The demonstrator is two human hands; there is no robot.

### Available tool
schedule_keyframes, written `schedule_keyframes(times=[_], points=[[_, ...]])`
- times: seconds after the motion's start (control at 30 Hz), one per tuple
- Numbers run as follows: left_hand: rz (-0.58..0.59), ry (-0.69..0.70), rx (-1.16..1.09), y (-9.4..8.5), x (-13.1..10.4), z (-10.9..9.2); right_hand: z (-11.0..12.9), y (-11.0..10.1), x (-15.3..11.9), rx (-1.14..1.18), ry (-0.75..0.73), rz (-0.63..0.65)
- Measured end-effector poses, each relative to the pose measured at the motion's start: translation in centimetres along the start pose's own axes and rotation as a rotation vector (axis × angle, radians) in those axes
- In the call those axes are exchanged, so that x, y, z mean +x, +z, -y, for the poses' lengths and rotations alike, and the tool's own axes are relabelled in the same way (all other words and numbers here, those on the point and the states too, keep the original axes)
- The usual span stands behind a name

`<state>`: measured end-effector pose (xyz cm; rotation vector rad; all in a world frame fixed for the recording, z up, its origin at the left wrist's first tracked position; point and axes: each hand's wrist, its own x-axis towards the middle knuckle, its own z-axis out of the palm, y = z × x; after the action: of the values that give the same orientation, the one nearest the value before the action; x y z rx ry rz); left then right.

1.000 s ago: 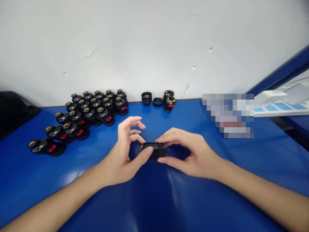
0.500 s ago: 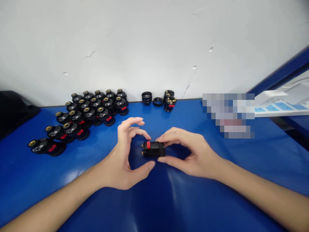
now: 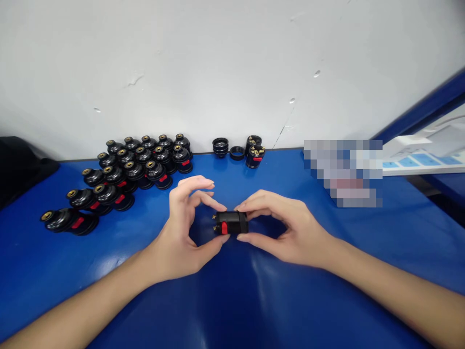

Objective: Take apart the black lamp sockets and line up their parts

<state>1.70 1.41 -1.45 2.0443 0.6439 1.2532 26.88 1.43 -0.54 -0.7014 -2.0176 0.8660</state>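
A black lamp socket body lies sideways between my hands, its brass terminals pointing left and a red switch tab on its near side. My left hand pinches its left part with thumb and index finger, the other fingers curled above. On the right end, around a black ring, my right hand has its thumb and fingers closed. Further back sit a black cap, a loose black ring and two socket bodies with brass terminals, the nearer socket body showing a red tab.
Several assembled black lamp sockets stand in rows at the back left of the blue table. A pale wall rises behind. To the right is a pixelated item, and dark cloth is at far left.
My left thumb and index finger have closed onto the socket body. Its red tab has turned from the far side to the near side. My right hand stays nearly in place.
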Motion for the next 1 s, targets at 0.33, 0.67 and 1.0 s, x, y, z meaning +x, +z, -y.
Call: schedule_keyframes(times=[0.33, 0.67, 1.0], points=[[0.039, -0.174, -0.029, -0.05, -0.23, -0.23, -0.01, 0.03, 0.04, -0.013, -0.013, 0.008], [-0.027, -0.094, -0.069, 0.25, -0.05, -0.11, 0.12, 0.06, 0.05, 0.023, 0.027, -0.002], [0.035, -0.088, 0.000, 0.03, -0.12, -0.36, 0.12, 0.18, 0.00, 0.061, 0.061, -0.010]])
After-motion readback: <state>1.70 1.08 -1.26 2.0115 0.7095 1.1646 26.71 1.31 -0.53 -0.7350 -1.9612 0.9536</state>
